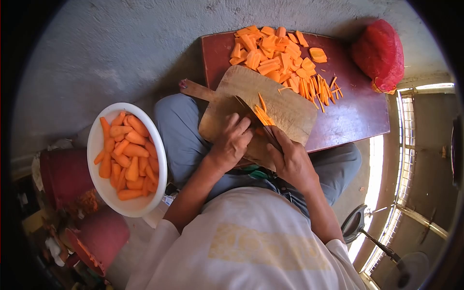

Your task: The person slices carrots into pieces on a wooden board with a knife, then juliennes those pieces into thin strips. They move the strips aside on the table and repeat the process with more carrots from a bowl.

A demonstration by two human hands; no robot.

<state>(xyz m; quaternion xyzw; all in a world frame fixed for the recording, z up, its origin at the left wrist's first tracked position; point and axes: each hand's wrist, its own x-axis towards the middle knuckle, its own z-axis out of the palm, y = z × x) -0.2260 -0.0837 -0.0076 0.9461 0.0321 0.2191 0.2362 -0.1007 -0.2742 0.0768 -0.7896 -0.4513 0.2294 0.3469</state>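
Note:
A wooden cutting board with a handle lies across the person's lap and the table edge. My right hand is closed round the handle of a knife, whose dark blade slants across the board. Thin carrot strips lie along the blade's far side. My left hand rests on the board with its fingers curled, close to the blade. A shaded bit of orange carrot piece shows by its fingertips; the rest is hidden under the hand. Beyond the board are a heap of carrot slabs and cut carrot sticks.
A white basin of peeled carrots stands at the left. The dark red table holds a red mesh sack at its far right. Red buckets are at lower left, and a pedestal fan is at lower right.

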